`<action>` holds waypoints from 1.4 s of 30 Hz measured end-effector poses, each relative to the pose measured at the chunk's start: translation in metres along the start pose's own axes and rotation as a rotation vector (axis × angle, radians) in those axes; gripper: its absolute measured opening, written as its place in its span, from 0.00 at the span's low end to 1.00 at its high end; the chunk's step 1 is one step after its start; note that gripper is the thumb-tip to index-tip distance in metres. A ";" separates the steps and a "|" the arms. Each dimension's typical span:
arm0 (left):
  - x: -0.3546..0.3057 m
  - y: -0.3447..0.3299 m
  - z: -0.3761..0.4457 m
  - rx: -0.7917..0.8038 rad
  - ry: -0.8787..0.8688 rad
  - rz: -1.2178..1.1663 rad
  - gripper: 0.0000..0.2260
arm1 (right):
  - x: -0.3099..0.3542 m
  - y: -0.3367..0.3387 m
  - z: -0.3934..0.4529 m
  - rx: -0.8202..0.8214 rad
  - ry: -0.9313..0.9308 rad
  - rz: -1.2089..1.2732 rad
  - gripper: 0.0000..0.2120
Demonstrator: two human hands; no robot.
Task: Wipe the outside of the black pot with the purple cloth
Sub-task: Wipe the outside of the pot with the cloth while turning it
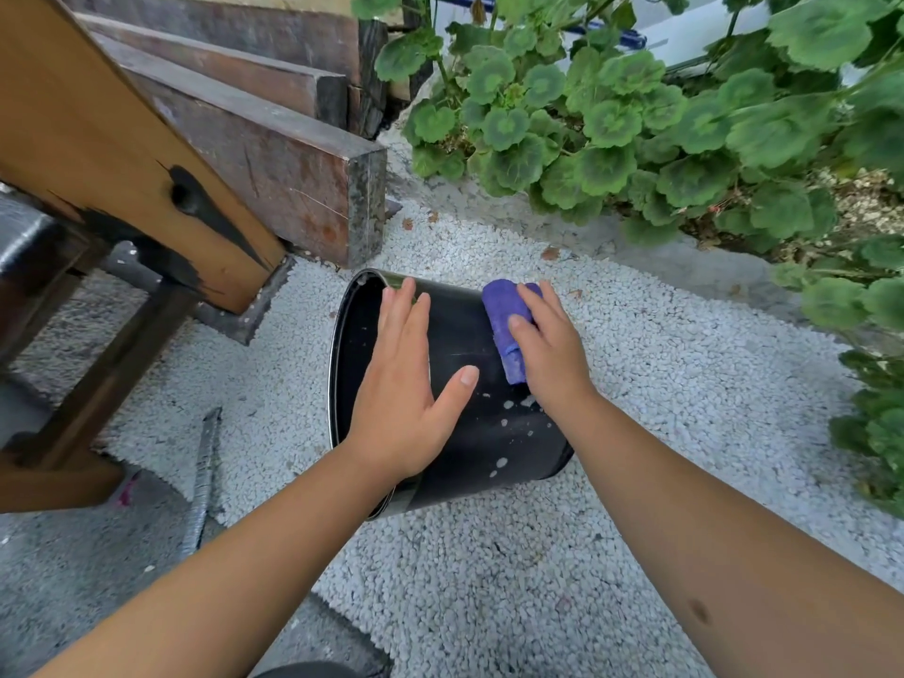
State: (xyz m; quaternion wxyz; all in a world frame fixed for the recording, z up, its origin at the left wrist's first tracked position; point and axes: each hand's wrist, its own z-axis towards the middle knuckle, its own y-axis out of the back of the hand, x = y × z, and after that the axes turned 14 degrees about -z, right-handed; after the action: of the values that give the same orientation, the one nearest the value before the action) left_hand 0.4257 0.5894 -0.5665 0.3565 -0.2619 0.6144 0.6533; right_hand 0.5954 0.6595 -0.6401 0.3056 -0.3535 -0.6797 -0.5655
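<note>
The black pot (469, 433) lies on its side on white gravel, its open mouth facing left. White specks dot its lower wall. My left hand (406, 384) rests flat on the pot's upper side near the rim, fingers straight and spread. My right hand (548, 345) presses the folded purple cloth (504, 315) against the pot's wall toward its base end, with fingers laid over the cloth. Part of the cloth is hidden under that hand.
Stacked wooden beams (274, 154) and a slanted plank (112, 154) stand to the left. A grey metal rod (203, 482) lies on the ground at lower left. Green leafy plants (636, 124) fill the back and right. White gravel (685, 384) surrounds the pot.
</note>
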 end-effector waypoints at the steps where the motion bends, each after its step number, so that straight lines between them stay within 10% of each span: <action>1: 0.000 0.001 0.000 0.003 0.000 -0.008 0.37 | 0.000 -0.001 -0.002 0.002 0.046 -0.115 0.32; 8: 0.004 0.002 -0.001 0.011 -0.009 -0.023 0.36 | 0.008 -0.004 -0.006 -0.107 0.194 -0.396 0.26; 17: 0.001 0.002 0.000 -0.020 -0.006 -0.186 0.45 | 0.097 -0.040 -0.033 -0.152 0.240 -0.112 0.22; 26: 0.007 0.007 0.002 -0.018 0.047 -0.110 0.43 | -0.007 -0.021 -0.011 -0.239 0.035 -0.312 0.18; 33: 0.004 0.002 0.006 -0.015 0.047 -0.084 0.41 | -0.055 -0.005 -0.015 -0.208 -0.097 -0.225 0.19; 42: 0.010 0.007 0.007 -0.007 0.039 -0.156 0.44 | 0.038 -0.021 -0.017 -0.200 -0.011 0.144 0.23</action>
State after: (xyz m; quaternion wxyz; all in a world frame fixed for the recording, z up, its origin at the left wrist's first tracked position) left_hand 0.4144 0.5983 -0.5694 0.3933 -0.3230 0.5965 0.6206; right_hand 0.5574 0.6453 -0.6176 0.3049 -0.4331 -0.5942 -0.6053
